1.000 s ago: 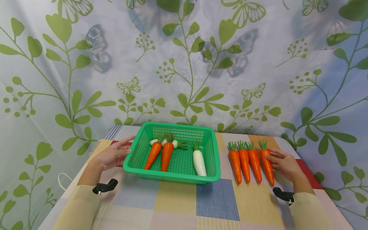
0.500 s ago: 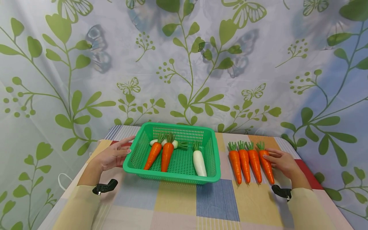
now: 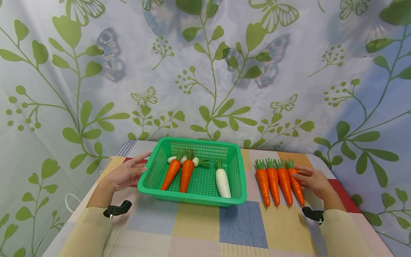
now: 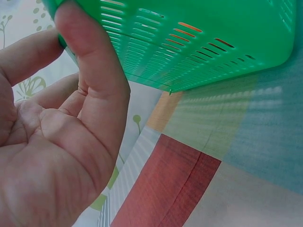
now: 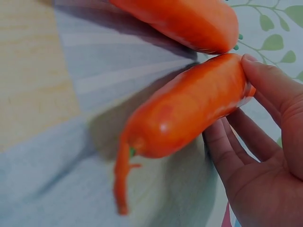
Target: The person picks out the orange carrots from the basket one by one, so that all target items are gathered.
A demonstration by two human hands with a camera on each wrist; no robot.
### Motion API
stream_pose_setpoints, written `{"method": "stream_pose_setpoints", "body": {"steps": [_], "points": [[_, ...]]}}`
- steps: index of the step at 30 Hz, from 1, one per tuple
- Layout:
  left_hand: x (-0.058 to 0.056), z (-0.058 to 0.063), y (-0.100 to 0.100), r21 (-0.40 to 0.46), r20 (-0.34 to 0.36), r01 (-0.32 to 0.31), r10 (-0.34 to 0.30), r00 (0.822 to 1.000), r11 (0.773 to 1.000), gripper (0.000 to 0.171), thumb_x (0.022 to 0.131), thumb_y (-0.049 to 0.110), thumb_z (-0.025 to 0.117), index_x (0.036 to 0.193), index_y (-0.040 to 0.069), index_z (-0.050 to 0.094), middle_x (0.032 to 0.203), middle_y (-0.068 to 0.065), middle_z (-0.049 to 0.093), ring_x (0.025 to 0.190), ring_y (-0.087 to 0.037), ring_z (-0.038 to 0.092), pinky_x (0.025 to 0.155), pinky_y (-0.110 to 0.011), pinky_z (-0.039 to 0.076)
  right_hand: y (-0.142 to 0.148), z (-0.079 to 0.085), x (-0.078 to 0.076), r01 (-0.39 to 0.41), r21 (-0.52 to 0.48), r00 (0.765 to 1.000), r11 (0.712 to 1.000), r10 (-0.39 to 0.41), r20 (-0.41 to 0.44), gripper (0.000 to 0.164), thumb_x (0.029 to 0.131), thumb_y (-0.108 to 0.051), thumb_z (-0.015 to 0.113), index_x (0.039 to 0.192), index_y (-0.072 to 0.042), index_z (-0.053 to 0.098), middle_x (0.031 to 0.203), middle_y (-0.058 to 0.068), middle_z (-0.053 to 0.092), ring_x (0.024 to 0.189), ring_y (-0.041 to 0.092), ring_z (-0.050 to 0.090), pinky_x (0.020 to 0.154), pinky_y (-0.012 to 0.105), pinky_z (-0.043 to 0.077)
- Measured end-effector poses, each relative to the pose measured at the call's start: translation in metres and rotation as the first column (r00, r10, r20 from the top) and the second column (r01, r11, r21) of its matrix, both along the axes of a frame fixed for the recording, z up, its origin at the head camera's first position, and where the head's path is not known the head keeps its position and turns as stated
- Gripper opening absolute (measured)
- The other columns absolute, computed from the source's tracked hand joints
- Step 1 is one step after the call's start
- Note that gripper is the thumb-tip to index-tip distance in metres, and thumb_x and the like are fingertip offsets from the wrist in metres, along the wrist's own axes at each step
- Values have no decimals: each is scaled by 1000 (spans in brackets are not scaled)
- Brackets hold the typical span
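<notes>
A green plastic basket (image 3: 192, 197) holds two orange carrots (image 3: 187, 175), a white radish (image 3: 223, 182) on the right, and white vegetables partly hidden behind the carrots. My left hand (image 3: 124, 175) is at the basket's left side, its fingertips touching the rim; in the left wrist view the thumb (image 4: 102, 80) lies against the green rim. To the right, several carrots lie in a row with their green tops away from me. My right hand (image 3: 316, 182) pinches the rightmost carrot (image 3: 297, 189) between thumb and fingers; its tip faces the camera in the right wrist view (image 5: 189, 111).
Left of the held carrot lie the other carrots (image 3: 284, 185) in the row, close together. A patchwork tablecloth (image 3: 196, 221) covers the table. Behind it hangs a curtain (image 3: 205, 71) printed with leaves and butterflies. A white cable (image 3: 69, 203) shows at the left edge.
My right hand has slid the rightmost carrot left, closer to the others, and its top has shifted left too. The left hand and the basket have stayed in place.
</notes>
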State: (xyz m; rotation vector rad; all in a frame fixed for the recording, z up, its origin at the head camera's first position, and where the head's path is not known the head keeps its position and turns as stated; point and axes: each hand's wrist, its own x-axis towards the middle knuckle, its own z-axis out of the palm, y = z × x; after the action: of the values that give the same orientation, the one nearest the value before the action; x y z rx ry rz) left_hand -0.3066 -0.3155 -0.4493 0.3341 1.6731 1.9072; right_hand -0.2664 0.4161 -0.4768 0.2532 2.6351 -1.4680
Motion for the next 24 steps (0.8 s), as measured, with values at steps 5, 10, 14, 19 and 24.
{"method": "stream_pose_setpoints", "body": {"steps": [5,10,14,19,24], "points": [[-1,-1,0,4,-5,-1,1,1000,1000,71,108,7,48,166,22,11,145,-10,57,113,-28,72,94,-45,60,-1,0,0,11,5,1000,1000,-11,3,81,98,-43,68,155,5,37,154,35,39,91,-9,63,86,23,61],[-2,-3,-1,13,-6,3,-3,1000,1000,71,108,7,48,166,22,11,146,-10,57,113,-29,72,94,-45,60,-2,0,1,7,-5,1000,1000,-7,7,81,98,-42,68,156,5,34,155,36,37,92,-9,64,87,27,61],[-2,-3,-1,13,-7,3,-3,1000,1000,71,108,7,48,166,22,12,147,-11,56,114,-29,72,94,-45,60,-3,1,4,9,9,1000,1000,-9,18,82,98,-42,67,157,4,33,156,36,36,92,-10,63,88,27,61],[-2,-4,-1,9,-5,1,-1,1000,1000,71,108,7,49,166,23,11,143,-10,58,112,-28,72,94,-45,60,-2,1,4,10,12,1000,1000,-10,24,84,98,-43,67,158,3,32,157,36,35,93,-10,63,89,27,61],[-2,-4,-1,16,-8,5,-5,1000,1000,72,108,7,48,167,22,10,141,-9,60,110,-26,73,92,-44,61,-3,2,4,10,0,1000,1000,-10,25,83,98,-43,67,158,3,32,158,36,34,94,-9,64,89,27,61]]}}
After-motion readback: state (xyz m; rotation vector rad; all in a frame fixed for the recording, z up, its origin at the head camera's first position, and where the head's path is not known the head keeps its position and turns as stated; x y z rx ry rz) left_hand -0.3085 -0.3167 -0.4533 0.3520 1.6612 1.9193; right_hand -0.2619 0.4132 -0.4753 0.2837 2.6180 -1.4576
